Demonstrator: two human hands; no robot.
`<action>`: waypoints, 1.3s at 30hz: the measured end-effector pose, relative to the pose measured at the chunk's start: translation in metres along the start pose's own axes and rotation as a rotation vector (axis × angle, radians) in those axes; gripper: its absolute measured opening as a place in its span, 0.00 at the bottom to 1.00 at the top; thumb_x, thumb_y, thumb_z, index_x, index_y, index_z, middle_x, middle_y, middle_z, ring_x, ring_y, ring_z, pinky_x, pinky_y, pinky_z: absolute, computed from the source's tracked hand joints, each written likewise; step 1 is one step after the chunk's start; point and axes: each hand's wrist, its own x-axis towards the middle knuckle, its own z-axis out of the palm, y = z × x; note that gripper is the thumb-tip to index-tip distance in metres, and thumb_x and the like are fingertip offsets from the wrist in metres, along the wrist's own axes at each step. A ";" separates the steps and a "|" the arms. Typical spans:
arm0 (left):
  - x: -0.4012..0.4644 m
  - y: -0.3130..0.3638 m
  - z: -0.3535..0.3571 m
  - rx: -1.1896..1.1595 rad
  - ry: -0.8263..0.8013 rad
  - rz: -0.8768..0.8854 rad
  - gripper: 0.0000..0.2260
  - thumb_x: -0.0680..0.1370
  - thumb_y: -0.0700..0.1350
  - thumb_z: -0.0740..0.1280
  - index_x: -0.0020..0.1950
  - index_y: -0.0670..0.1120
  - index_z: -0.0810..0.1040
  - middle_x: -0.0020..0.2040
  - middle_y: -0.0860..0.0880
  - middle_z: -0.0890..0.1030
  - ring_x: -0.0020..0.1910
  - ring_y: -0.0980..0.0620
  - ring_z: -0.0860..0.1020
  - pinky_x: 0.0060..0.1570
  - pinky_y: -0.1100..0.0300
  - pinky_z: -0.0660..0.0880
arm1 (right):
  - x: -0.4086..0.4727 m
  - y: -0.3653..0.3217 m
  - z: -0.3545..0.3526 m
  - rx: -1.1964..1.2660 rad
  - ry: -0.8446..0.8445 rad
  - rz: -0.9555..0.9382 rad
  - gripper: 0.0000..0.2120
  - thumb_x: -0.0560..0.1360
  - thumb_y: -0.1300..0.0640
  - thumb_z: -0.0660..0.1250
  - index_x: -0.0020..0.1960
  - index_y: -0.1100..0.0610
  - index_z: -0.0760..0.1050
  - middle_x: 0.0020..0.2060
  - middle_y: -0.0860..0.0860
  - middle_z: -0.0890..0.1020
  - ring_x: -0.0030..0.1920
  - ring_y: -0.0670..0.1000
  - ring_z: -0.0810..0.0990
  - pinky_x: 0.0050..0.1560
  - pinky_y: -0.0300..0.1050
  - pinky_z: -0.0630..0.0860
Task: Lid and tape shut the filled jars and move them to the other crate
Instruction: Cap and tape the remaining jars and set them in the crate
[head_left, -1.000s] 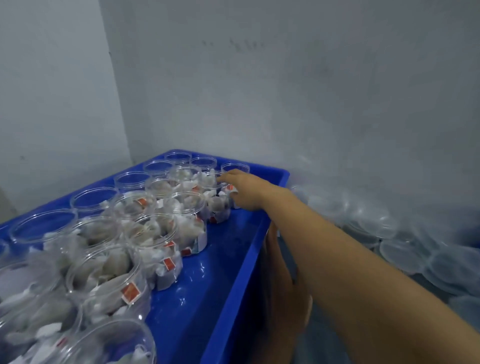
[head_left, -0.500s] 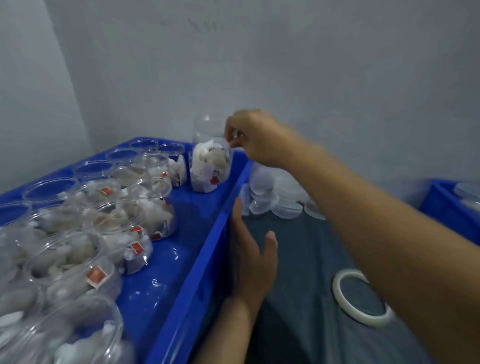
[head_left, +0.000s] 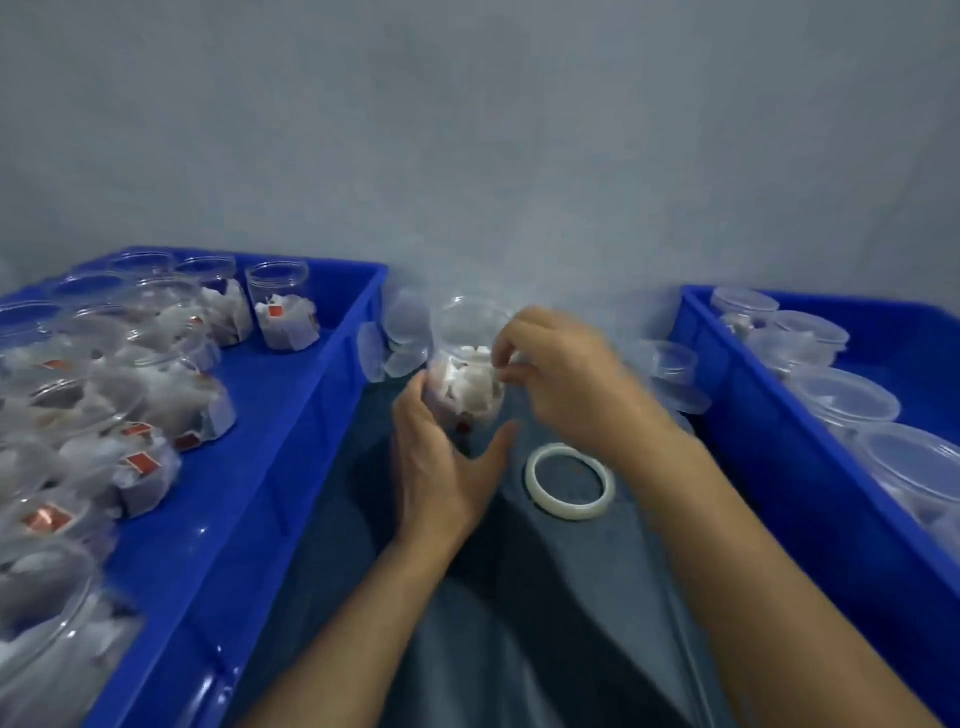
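Now the jar (head_left: 467, 374) is standing between the two crates rather than in the left crate (head_left: 291, 415), where it was half a second ago, dangling from the right hand above the crate's far corner. The right hand (head_left: 558, 371) is pinching it at the rim with curled fingers, and the left hand (head_left: 447, 467), which was lying flat by the crate wall a moment back, is cupping the jar's near side, fingers and thumb spread round it. The jar is sitting low over the dark table (head_left: 467, 649), open-topped and packed with white sachets; whether its base is touching the surface cannot be told.

That shift means the fetching step is done for this jar and the lidding is about to begin. Loose clear lids (head_left: 400, 338) are lying just behind the jar, more are stacked to its right (head_left: 672, 374), and the roll of tape (head_left: 570, 480) is lying flat just beside the right wrist, all within reach. The right crate (head_left: 779, 467) is holding a row of lidded jars (head_left: 841, 397), while many open jars (head_left: 283, 312) are waiting in the left one, so much of the job appears to remain.

As for writing, the sachets are carrying small red tags (head_left: 139, 461), but the blur is leaving any print on them unreadable, and no brand is showing anywhere.
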 end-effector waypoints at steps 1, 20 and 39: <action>0.001 -0.001 0.000 0.034 0.018 0.011 0.38 0.66 0.55 0.84 0.69 0.43 0.72 0.61 0.48 0.75 0.58 0.45 0.78 0.57 0.51 0.77 | -0.007 0.002 0.005 0.011 -0.002 0.017 0.13 0.72 0.76 0.71 0.47 0.59 0.81 0.46 0.49 0.79 0.40 0.42 0.75 0.43 0.26 0.69; 0.003 -0.023 0.002 0.005 -0.243 -0.121 0.25 0.63 0.66 0.78 0.54 0.68 0.71 0.51 0.69 0.81 0.46 0.65 0.82 0.43 0.61 0.76 | -0.100 0.103 0.046 -0.246 0.282 0.976 0.34 0.74 0.41 0.73 0.73 0.56 0.72 0.70 0.62 0.73 0.68 0.66 0.71 0.65 0.60 0.72; -0.004 -0.017 0.002 0.091 -0.171 0.035 0.38 0.67 0.64 0.78 0.74 0.60 0.70 0.62 0.63 0.75 0.58 0.66 0.74 0.53 0.71 0.68 | -0.086 0.062 0.044 0.210 0.516 0.704 0.23 0.76 0.36 0.69 0.68 0.45 0.75 0.63 0.47 0.76 0.64 0.47 0.74 0.66 0.53 0.74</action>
